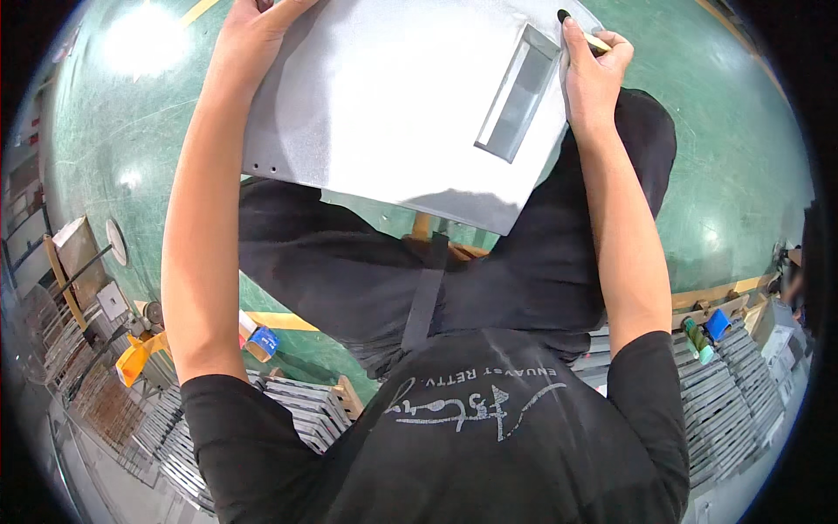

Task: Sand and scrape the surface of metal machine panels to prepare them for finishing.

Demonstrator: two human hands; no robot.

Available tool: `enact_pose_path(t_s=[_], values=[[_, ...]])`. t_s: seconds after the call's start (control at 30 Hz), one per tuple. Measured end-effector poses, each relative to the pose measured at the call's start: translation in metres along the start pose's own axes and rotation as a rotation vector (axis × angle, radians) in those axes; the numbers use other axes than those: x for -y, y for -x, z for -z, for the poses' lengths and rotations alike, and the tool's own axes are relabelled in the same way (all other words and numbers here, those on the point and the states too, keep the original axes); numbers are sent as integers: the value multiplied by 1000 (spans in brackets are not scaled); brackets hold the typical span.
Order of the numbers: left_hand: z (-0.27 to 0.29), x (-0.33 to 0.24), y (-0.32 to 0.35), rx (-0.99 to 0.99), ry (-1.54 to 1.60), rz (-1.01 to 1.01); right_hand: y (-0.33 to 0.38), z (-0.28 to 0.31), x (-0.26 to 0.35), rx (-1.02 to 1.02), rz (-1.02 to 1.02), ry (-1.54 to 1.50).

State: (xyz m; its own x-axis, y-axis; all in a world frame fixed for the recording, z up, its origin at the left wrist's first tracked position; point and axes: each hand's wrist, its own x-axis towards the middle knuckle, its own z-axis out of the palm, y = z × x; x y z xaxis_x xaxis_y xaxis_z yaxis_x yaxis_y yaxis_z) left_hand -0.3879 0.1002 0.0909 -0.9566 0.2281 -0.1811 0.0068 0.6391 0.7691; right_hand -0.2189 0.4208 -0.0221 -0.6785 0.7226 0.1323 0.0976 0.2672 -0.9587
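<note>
A large light-grey metal panel [393, 96] lies tilted over my legs, its far edge cut off by the top of the view. It has a framed rectangular opening [522, 92] near its right side and small holes close to its lower left corner. At the far left edge my left hand [266, 16] is closed on the panel, thumb over the face, its other fingers mostly out of view. My right hand [601, 74] is closed around a small yellow-and-black object [597, 44] by the right edge, beyond the opening. What kind of object it is, I cannot tell.
Green floor [716, 166] with yellow lines surrounds me. Stacks of grey slats or panels stand behind on the left [301, 410] and right [724, 402]. A yellow object [133, 362] and a blue box [262, 342] are at the left, a blue item [718, 325] at the right.
</note>
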Motion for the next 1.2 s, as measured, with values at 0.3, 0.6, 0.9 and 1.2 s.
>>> enact_pose_path(t_s=[0.3, 0.6, 0.9, 1.2], values=[[-8, 23, 15, -71, 1, 60, -53, -21, 10, 107, -7, -15], [-32, 22, 64, -230, 284, 204, -89, -33, -11, 275, 165, 67], [-42, 6, 82, -242, 333, 40, -91, -10, -17, 305, 223, -24], [-41, -10, 87, -245, 215, 90, -83, -1, -8, 321, 92, -73]])
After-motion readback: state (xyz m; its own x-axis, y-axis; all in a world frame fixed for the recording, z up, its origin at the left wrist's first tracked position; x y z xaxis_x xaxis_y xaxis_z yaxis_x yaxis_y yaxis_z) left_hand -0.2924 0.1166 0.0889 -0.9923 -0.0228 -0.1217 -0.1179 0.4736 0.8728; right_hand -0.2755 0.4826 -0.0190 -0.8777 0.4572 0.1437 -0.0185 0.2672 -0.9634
